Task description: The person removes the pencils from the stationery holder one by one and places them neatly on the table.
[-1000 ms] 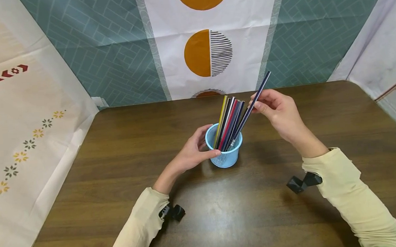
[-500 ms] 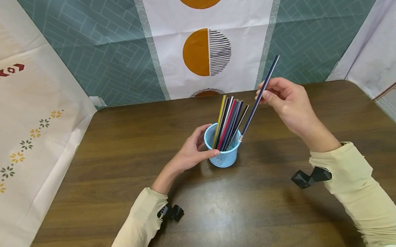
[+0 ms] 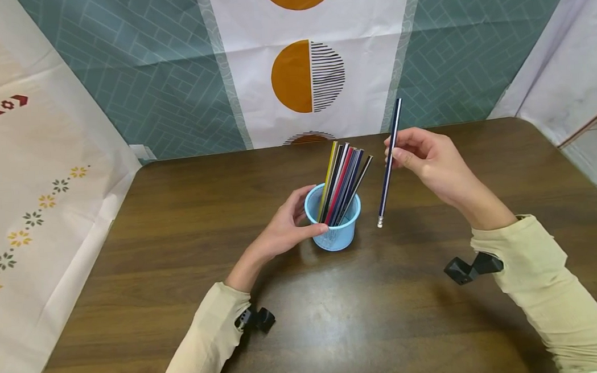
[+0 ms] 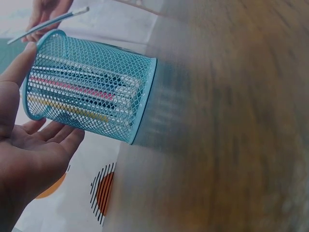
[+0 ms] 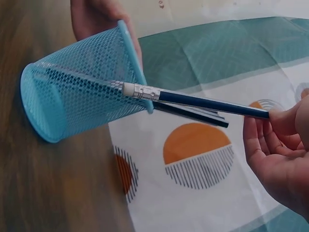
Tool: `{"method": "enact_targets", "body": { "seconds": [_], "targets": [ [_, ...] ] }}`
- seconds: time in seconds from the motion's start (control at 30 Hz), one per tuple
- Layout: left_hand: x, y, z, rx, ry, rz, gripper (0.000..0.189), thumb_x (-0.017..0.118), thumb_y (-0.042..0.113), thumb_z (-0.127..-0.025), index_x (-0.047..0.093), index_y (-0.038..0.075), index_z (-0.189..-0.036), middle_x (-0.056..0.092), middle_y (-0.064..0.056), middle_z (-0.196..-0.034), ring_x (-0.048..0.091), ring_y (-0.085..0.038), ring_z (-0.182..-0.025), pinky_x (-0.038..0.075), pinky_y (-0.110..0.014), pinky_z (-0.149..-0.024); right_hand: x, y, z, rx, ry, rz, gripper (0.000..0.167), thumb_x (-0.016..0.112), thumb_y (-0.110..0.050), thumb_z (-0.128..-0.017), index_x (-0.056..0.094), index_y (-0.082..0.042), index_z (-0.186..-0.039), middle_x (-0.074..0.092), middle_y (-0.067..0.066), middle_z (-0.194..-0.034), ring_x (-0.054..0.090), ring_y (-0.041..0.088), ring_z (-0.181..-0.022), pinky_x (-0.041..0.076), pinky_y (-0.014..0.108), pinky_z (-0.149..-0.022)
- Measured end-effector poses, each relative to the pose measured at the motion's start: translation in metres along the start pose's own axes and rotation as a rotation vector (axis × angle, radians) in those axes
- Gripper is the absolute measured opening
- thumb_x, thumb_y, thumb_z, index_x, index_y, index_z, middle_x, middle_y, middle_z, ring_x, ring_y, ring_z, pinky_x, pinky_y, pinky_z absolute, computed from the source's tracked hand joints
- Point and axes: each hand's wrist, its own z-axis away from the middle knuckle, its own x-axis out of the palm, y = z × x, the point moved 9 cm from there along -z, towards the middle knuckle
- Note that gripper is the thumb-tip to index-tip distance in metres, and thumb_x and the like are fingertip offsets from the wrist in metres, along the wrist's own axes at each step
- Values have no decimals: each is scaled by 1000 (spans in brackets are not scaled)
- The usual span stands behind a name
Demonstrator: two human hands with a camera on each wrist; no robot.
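Observation:
A light-blue mesh pencil cup [image 3: 335, 238] stands upright on the table, holding several pencils [image 3: 340, 181] in yellow, black, white, red and dark blue. My left hand [image 3: 287, 228] grips the cup from its left side, thumb at the near rim and fingers around the far side. To the right of the cup, my right hand [image 3: 433, 164] pinches a dark-blue striped pencil [image 3: 389, 166] between thumb and fingers. That pencil is in the air, nearly upright, its white eraser end down and apart from the cup. In the right wrist view the eraser [image 5: 129, 89] passes in front of the cup's rim.
The brown wooden table [image 3: 318, 333] reaches to a hanging cloth [image 3: 372, 51] with orange and striped circles at the back. Pale cloths hang on the left and right. A black wrist camera [image 3: 473, 267] sits on the right sleeve, another [image 3: 255, 319] on the left.
My right hand has drawn the dark-blue pencil out of the cup and to the right. The pencil has swung more upright, its eraser end now beside the cup. My left hand keeps its hold.

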Motion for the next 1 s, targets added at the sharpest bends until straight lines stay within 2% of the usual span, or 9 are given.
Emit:
{"method": "enact_targets", "body": {
  "seconds": [0.23, 0.4, 0.53, 0.73, 0.87, 1.0],
  "targets": [
    [-1, 0, 0, -6, -2, 2, 75, 72, -5, -82, 30, -2, -145, 42, -19, -140, 47, -29, -126, 38, -35, -105, 1, 17, 2, 58, -24, 103, 19, 58, -6, -96, 59, 7, -111, 64, 2, -100, 61, 18, -82, 49, 18, -80],
    [-1, 1, 0, -4, 0, 0, 75, 72, -6, -82, 31, -2, -145, 42, -19, -140, 47, -29, -126, 38, -36, -105, 6, 28, 4, 74, -47, 91, 19, 58, -7, -97, 59, 8, -109, 64, 2, -104, 61, 18, -85, 49, 18, -81],
    [-1, 0, 1, -10, -1, -3, 75, 72, -4, -83, 31, -1, -145, 42, -19, -140, 47, -29, -126, 39, -35, -105, 10, 37, 5, 98, -61, 97, 20, 58, -7, -96, 60, 8, -111, 64, 10, -101, 62, 18, -83, 50, 17, -80],
    [-1, -1, 1, -11, -2, 3, 75, 72, -3, -83, 30, 0, -145, 42, -18, -141, 47, -29, -126, 38, -35, -105, 17, 50, 4, 125, -57, 102, 22, 58, -4, -96, 60, 10, -114, 64, 23, -103, 63, 10, -80, 52, 18, -77],
    [-1, -1, 1, -10, -1, 16, 75, 72, -5, -83, 30, -1, -145, 42, -19, -141, 47, -29, -127, 38, -35, -106, 19, 57, 3, 138, -39, 102, 22, 58, -2, -96, 61, 11, -113, 65, 27, -102, 63, 6, -79, 52, 18, -76],
    [0, -1, 0, -8, 0, 23, 75, 71, -6, -82, 30, -1, -145, 42, -19, -141, 46, -29, -127, 37, -36, -106, 20, 64, 4, 176, -33, 144, 25, 60, -6, -96, 61, 11, -115, 66, 25, -102, 63, 7, -79, 52, 18, -75]
  ]
}}
